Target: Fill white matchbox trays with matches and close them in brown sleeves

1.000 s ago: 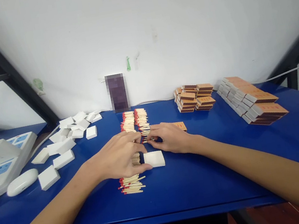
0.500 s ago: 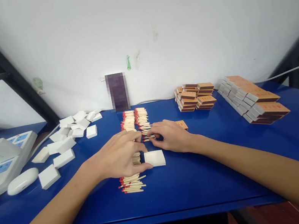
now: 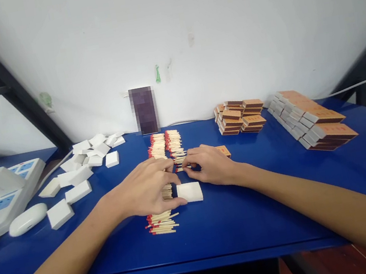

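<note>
A small white matchbox tray [image 3: 192,192] lies in front of me, its left end between the thumb and fingers of my left hand [image 3: 147,188]. The palm and knuckles of that hand cover part of the left row of matches [image 3: 157,146]. To the right runs a second row of red-tipped matches [image 3: 174,144]. At its near end my right hand [image 3: 211,164] has thumb and forefinger pinched on a few matches [image 3: 180,168]. A loose bunch of matches [image 3: 163,223] lies below my left hand. The tray's contents cannot be made out.
White trays [image 3: 76,176] are scattered at the left, beside a power strip [image 3: 6,201] and a white rounded case [image 3: 28,220]. Stacked orange matchboxes [image 3: 241,117] and a larger matchbox block [image 3: 321,117] stand at the right. One matchbox [image 3: 223,150] is partly behind my right hand.
The view has shifted slightly. My right fingertips have moved a little to the right at the near end of the right match row. My left hand stays at the tray.
</note>
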`<state>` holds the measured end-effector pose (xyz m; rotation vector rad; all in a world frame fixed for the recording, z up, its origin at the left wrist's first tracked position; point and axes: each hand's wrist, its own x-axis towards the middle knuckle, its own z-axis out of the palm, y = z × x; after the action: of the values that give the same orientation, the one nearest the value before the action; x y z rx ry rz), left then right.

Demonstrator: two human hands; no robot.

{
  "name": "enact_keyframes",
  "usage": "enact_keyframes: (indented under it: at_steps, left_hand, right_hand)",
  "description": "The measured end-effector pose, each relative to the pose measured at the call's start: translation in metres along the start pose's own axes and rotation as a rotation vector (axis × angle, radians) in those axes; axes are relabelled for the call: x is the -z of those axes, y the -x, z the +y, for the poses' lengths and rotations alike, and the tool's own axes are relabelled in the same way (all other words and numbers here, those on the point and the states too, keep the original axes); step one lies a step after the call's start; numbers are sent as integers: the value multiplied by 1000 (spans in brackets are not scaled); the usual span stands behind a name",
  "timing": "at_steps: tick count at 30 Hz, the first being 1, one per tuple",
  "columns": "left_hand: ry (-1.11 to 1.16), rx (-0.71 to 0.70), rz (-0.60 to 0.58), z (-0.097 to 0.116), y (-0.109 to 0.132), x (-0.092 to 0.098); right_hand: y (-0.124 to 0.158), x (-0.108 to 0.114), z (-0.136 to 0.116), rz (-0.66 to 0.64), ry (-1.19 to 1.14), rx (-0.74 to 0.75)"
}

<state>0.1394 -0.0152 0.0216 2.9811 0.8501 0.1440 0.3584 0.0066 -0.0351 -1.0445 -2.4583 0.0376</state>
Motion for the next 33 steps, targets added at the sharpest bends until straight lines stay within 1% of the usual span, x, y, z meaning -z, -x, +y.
enact_keyframes:
  at_steps: [4,10,17,21,24,28,33]
  left_hand:
    - [6,-5,10,-1,0,-1]
    - [5,-7,25,-2,1,-2]
    - [5,-10,9,-1,0,0]
    - [3,-2,10,0,0,0]
    - [1,-4,16,0,0,0]
    - [-10,-12,17,0,0,0]
    - [-9,-1,14,1,0,1]
  right_hand:
    - [1,-1,1,20,16,-9]
    - [0,1,-2,-45,67,-55]
    - [0,0,-2,-47,57,22]
    - [1,-1,-1,-19,68,43]
    - [1,0,-2,0,81,8]
    - [0,2,-4,-20,98,-47]
    - [0,2,-2,-44,68,20]
